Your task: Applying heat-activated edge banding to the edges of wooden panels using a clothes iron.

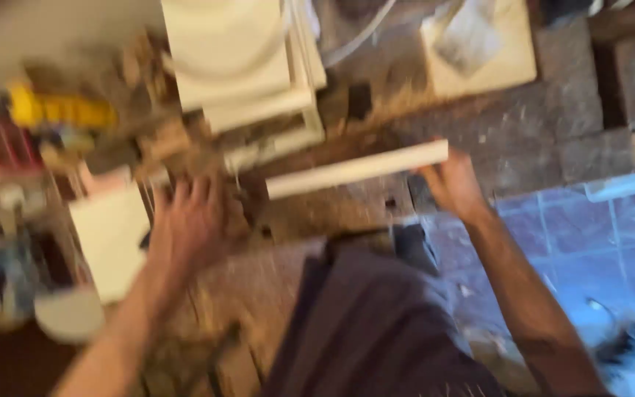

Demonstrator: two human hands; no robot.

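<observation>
The view is blurred by motion. My right hand [456, 184] grips the right end of a long pale wooden strip [354, 170] that lies slightly tilted above a dusty floor. My left hand [191, 220] is spread with its fingers apart, palm down, over wood scraps and sawdust at the left of the strip, holding nothing. The strip's left end is free, a short way right of that hand.
Pale cut boards [237, 66] are stacked beyond the hands, another pale panel [483, 48] at the upper right. A yellow tool [56, 110] and a white sheet [108, 235] lie at the left. Blue tiles [597, 242] show at the right, my grey-clad leg [376, 331] below.
</observation>
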